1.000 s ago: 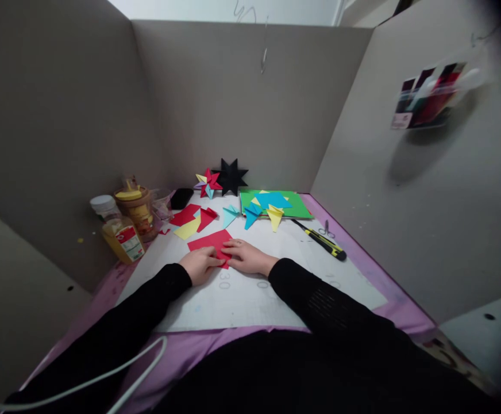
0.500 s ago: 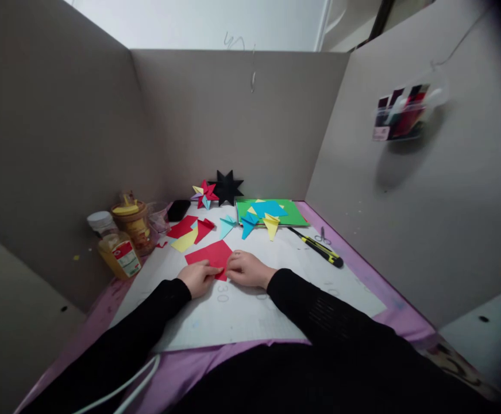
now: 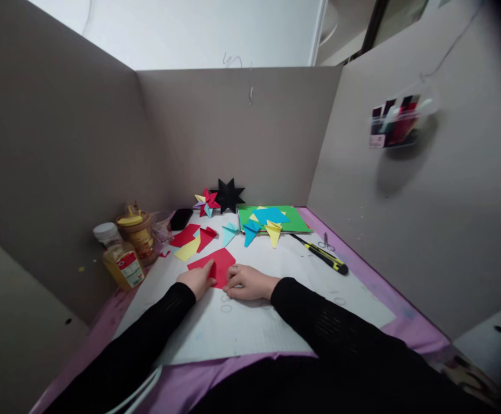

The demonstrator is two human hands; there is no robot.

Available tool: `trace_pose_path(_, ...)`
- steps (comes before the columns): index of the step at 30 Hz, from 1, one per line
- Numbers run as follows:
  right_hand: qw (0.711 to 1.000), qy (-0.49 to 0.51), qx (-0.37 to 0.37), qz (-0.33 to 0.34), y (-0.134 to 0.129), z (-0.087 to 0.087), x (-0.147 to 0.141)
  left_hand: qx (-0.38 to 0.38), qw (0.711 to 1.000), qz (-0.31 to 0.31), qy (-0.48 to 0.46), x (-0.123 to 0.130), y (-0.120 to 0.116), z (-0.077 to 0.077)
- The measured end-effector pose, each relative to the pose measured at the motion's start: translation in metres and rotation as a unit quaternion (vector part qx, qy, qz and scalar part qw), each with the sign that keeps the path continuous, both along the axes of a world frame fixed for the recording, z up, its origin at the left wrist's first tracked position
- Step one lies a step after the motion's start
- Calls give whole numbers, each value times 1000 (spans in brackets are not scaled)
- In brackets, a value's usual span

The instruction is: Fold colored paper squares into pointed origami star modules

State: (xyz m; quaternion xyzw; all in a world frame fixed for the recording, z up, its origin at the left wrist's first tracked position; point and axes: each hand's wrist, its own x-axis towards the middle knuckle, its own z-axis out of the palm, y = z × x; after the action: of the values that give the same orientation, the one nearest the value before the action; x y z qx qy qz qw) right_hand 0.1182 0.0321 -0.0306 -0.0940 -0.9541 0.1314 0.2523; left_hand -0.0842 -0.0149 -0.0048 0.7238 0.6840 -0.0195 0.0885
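Observation:
A red sheet of paper (image 3: 219, 264) lies on the white board (image 3: 250, 333). At its lower left part is my left hand (image 3: 197, 278), thumb and fingers apart, resting on the paper. My right hand (image 3: 248, 282) is at the sheet's lower right corner with its fingers closed in a pinch on the paper's edge. Beyond the sheet stand folded pieces: light blue (image 3: 228, 234), blue (image 3: 251, 232) and yellow (image 3: 273, 232). A folded red piece (image 3: 206, 237) lies by a yellow sheet (image 3: 187, 249) and another red sheet (image 3: 185, 235).
A yellow-black cutter (image 3: 326, 257) and small scissors (image 3: 326, 244) lie at right. Green paper (image 3: 296, 219), a black star (image 3: 228, 195), a multicoloured star (image 3: 207, 202) and a phone (image 3: 181, 219) are at the back. A glue bottle (image 3: 124, 261) stands left.
The view has shifted, so the scene sits lower. My left hand's fingers have moved from the lower corner further left on the red sheet, and my right hand has drawn slightly nearer to me.

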Motion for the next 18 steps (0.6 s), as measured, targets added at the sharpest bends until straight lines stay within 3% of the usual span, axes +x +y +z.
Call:
trace_pose_path(4,1000,-3,4,7,1,0,0,-14,1000,2,-13,-22,4,3)
trace_pose_path(10,1000,18,-2,18,1,4,1,-2,999,2,-51,-54,11,-5)
trace_pose_path(14,999,13,-45,22,0,5,2,83,995,45,-32,-49,6,0)
trace_pose_path(16,998,7,-56,22,1,4,2,156,986,5,-49,-36,0,1)
trace_pose_path(18,998,1,-62,27,2,5,3,157,979,-112,-65,-19,-8,-1)
